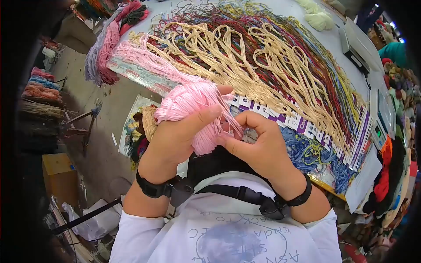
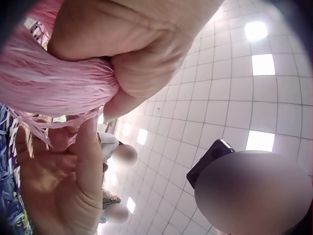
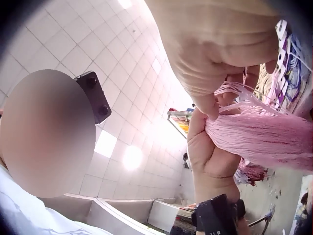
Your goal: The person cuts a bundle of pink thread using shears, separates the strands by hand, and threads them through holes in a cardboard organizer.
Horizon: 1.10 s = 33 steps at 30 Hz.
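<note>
A thick bundle of pale pink thread (image 1: pixel 188 103) is gathered in my left hand (image 1: pixel 177 136), with the thumb laid across its front. From the bundle a loose pink tail runs up and left over the table edge. My right hand (image 1: pixel 265 149) pinches some strands at the bundle's right side between thumb and forefinger. In the left wrist view the pink thread (image 2: pixel 54 85) passes under the left palm, and the right hand (image 2: pixel 63 186) is below it. The right wrist view shows strands (image 3: pixel 239 95) drawn out toward the right fingers.
Cream skeins (image 1: pixel 280 65) lie over multicoloured threads on the table, beside a row of purple-and-white cards (image 1: pixel 302 125). Blue thread (image 1: pixel 302 149) sits near the front edge. Pink and mauve hanks (image 1: pixel 107 48) hang at the left corner. A scale (image 1: pixel 379 131) stands at right, a cardboard box (image 1: pixel 60 177) on the floor.
</note>
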{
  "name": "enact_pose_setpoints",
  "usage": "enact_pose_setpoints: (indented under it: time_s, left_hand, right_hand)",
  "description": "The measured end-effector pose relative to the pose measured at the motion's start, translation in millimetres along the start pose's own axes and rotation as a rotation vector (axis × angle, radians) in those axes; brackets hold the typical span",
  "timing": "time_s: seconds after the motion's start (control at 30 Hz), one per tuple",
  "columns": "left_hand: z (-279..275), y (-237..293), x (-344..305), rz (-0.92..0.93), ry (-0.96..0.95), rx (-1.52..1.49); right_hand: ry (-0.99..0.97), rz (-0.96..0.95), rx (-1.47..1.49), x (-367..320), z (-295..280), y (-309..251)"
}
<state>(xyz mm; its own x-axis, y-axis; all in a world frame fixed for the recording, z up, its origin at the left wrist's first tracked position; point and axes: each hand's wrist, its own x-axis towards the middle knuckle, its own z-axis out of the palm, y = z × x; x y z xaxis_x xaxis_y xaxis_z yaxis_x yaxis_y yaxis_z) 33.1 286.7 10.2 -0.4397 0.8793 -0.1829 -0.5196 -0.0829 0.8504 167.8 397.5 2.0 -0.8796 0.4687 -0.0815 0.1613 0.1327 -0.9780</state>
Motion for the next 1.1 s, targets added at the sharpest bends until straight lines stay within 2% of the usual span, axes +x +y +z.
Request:
enact_pose_setpoints:
  time_s: [0.27,0.5,0.6,0.67,0.9,0.97,1.03,1.07,1.1]
  left_hand:
    - [-3,3,-2,-0.017,-0.027,-0.073]
    - [-12,3,1,0.071,-0.1,0.089]
    - [-9,2,1,0.091,-0.102,0.132]
    - [-7,3,1,0.093,-0.083,0.12]
    - [-9,7,3,0.045,-0.134,0.055]
    - [-13,6,4,0.041,-0.151,0.054]
    - [-22,6,6,0.028,-0.259,-0.018]
    - [-34,4,6,0.32,-0.273,0.636]
    - [-40,8,12,0.319,-0.351,0.677]
  right_hand:
    - [-0.007,0.002,0.051,-1,0,3]
    - [-0.018,-0.086,0.235,0,0,12]
    - [-0.038,-0.024,0.336,-2,-1,7]
    - [-0.074,0.104,0.432,-3,-2,6]
    - [-0.098,0.098,0.504,-2,-4,4]
    - [-0.051,0.082,0.565,-1,-4,5]
    - [-0.073,0.137,0.579,-1,-3,-2]
    - [-0.082,0.19,0.587,-1,-6,-7]
    - [-0.196,0.165,0.313,0,-14,6]
